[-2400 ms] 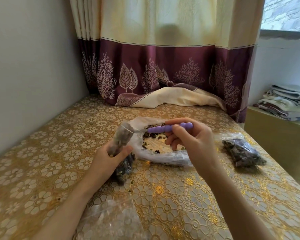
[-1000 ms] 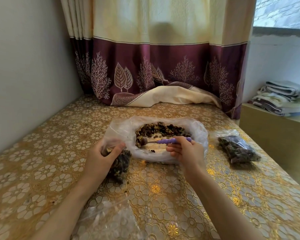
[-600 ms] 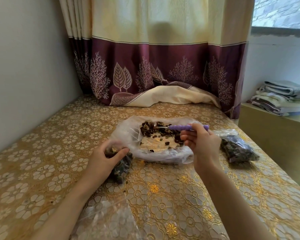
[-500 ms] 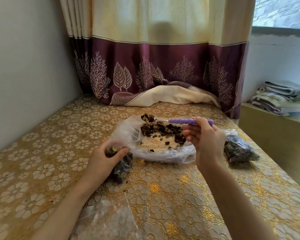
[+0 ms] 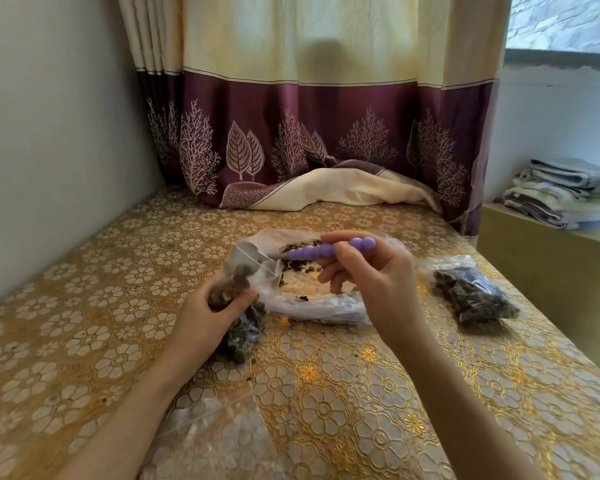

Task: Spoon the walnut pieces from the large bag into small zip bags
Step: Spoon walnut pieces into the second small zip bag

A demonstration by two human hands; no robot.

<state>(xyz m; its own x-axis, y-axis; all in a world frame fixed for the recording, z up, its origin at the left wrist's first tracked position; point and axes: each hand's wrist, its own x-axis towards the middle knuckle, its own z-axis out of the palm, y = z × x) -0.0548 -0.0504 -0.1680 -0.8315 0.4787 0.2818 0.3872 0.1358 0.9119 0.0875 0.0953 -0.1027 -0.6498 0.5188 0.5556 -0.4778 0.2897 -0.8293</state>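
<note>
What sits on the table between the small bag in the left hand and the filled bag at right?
The large open bag of walnut pieces, in the head view.

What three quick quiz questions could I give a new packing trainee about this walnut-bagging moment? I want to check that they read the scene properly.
1. True or false: the left hand holds the small zip bag with its mouth open.
2. Which hand holds the purple-handled spoon?
3. Where does the filled small bag lie? A) to the right of the large bag, on the table; B) inside the large bag; C) on the folded towels.

Key: 1 true; 2 the right hand; 3 A.
</note>
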